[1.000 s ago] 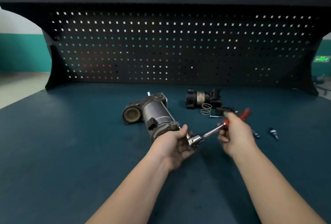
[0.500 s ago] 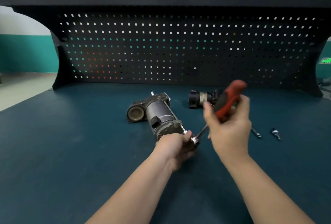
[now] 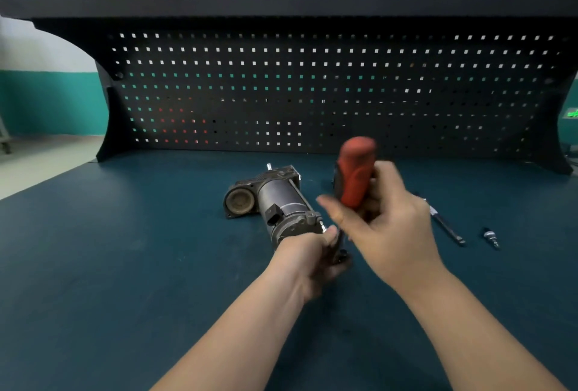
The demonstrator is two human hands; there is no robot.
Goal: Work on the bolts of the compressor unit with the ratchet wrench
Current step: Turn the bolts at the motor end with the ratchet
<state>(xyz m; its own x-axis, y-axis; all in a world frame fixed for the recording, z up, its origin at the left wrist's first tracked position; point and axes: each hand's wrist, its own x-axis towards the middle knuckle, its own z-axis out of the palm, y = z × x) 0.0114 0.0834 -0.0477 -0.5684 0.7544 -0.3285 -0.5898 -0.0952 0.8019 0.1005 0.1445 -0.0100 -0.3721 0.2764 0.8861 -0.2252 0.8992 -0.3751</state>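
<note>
The compressor (image 3: 275, 203) lies on the table (image 3: 125, 265), its near end held by the left hand (image 3: 312, 253), whose grip is clenched about the ratchet head at a bolt; the bolt itself is hidden. The wrench (image 3: 356, 171) handle is grasped by the right hand (image 3: 387, 221), raised steeply, wrist bent, image blurred. If the socket is seated askew, it could be slipped off and the bolt rounded; the unclamped compressor could be rolled by the swing.

Compressor unit (image 3: 275, 203) dull grey metal; ratchet wrench (image 3: 355, 171) handle matt red plastic.
</note>
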